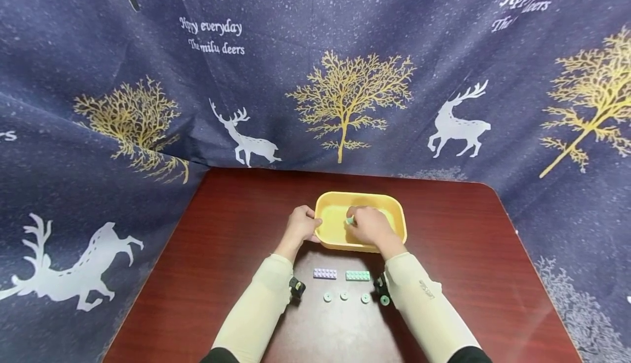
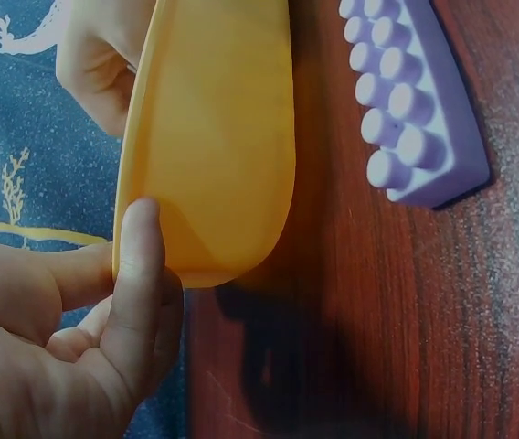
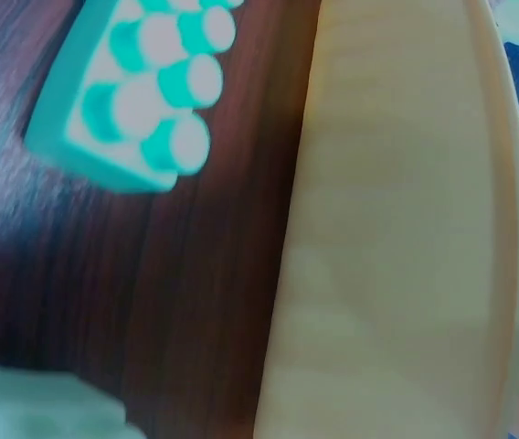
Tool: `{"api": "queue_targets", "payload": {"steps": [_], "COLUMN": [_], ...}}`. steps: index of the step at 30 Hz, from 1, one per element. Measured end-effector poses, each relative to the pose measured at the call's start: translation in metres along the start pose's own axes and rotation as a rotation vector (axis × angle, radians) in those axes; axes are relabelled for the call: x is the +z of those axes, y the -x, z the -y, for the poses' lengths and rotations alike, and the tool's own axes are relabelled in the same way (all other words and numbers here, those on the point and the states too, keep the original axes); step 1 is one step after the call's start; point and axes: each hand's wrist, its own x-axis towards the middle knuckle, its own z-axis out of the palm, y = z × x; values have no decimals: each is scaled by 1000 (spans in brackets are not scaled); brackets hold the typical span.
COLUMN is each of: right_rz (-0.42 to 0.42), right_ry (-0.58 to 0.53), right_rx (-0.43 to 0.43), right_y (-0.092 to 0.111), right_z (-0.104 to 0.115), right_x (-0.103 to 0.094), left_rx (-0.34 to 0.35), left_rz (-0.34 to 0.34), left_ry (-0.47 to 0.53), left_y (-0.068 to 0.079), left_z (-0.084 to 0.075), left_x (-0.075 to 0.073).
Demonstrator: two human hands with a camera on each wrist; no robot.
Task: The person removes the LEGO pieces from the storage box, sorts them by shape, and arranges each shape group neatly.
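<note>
A yellow plastic bin (image 1: 331,219) stands on the table, open side up. At its left end my left hand (image 1: 302,225) grips the rim, and in the left wrist view the fingers (image 2: 141,242) pinch the bin's corner. My right hand (image 1: 370,225) reaches down inside the bin. Its fingertips pinch a small mint-green piece (image 1: 350,220), mostly hidden by the fingers. In the right wrist view the bin's outer wall (image 3: 397,238) hides nearly all of the right hand.
Toward me from the bin lie a purple studded toy brick (image 1: 325,274) and a mint-green one (image 1: 357,276). Several small round pale-green pieces (image 1: 344,295) form a row nearer me. A dark blue curtain (image 1: 305,133) hangs behind the red-brown table (image 1: 236,242).
</note>
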Motion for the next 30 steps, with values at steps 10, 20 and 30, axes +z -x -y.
{"api": "queue_targets", "payload": {"steps": [10,20,30], "right_rz": [-65,-107,-113], "right_ry": [20,1,9], "right_rx": [-13,-46,-14], "right_y": [16,34,52], "right_z": [-9,-14,-19], "right_x": [-7,-15,-25], "left_rx": [3,-3,2], "left_rz": [11,25,33], "left_ry": [10,37,58], "left_y": [1,1,-1], "left_z": [1,2,0], "left_x": [0,0,0]}}
